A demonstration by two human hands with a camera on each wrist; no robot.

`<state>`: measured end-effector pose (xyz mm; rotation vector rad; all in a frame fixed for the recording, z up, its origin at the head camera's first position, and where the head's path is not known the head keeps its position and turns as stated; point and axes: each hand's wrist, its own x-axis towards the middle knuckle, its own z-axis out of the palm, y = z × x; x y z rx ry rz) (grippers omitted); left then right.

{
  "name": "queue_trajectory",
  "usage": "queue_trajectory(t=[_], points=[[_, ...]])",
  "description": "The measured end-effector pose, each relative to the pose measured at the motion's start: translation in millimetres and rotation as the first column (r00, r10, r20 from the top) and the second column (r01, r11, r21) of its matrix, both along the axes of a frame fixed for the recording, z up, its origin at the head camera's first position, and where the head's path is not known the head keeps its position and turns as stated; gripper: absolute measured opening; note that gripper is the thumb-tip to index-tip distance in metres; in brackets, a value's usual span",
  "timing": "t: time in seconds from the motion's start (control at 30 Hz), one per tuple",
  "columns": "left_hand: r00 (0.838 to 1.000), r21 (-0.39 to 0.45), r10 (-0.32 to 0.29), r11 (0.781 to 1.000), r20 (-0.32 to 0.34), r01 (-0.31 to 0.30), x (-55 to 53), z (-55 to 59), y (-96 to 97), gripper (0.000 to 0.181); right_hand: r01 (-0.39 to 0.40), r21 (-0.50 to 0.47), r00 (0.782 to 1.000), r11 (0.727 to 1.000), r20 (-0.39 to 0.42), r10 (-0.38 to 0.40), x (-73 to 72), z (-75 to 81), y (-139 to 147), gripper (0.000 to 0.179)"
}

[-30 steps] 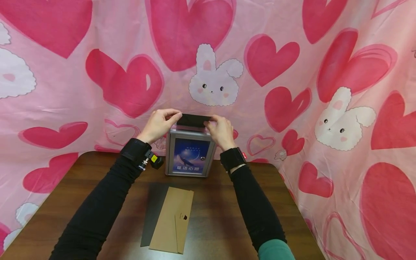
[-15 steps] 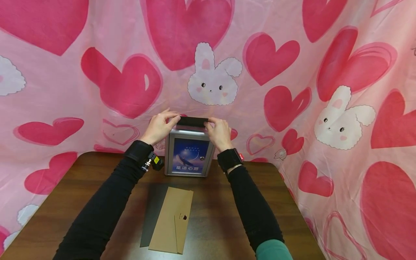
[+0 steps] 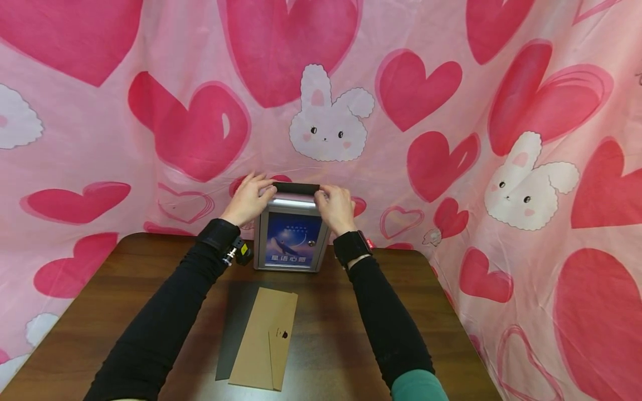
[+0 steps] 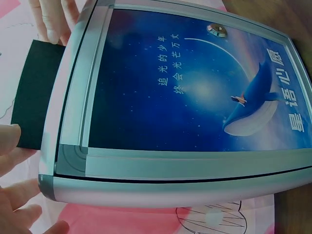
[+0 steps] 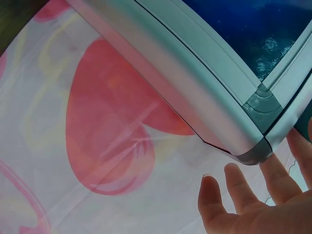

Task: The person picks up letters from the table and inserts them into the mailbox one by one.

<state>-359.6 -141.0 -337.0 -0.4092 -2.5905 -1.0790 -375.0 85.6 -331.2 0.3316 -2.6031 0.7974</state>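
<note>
A silver-framed box (image 3: 291,242) with a lock and a blue whale poster on its front stands upright at the back of the table. From its top sticks a flat black envelope (image 3: 296,188), its lower part hidden by the box. My left hand (image 3: 249,197) pinches the envelope's left end between thumb and fingers. At the other end, my right hand (image 3: 336,209) pinches it near the box's top right corner. The left wrist view shows the envelope (image 4: 36,92) standing out past the frame, with fingertips at both ends.
On the table (image 3: 381,312), in front of the box, lies a brown kraft envelope (image 3: 263,340) with a flap. It overlaps a dark grey flat sheet (image 3: 232,328). A pink heart-and-rabbit cloth (image 3: 326,122) hangs close behind the box.
Both hands have come down slightly with the black envelope, and less of it shows above the box. The box and the things on the table have stayed put.
</note>
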Motion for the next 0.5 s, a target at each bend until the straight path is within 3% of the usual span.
queue_trajectory(t=[0.2, 0.5], points=[[1.0, -0.019, -0.001, 1.0, 0.017, 0.001, -0.8, -0.2, 0.8, 0.046, 0.016, -0.019, 1.0, 1.0, -0.015, -0.017, 0.7, 0.3, 0.4, 0.035], [1.0, -0.005, -0.014, 1.0, -0.013, 0.014, 4.0, -0.8, -1.3, 0.044, 0.001, -0.067, 0.998, 0.998, -0.061, -0.005, 11.8, 1.9, -3.1, 0.032]])
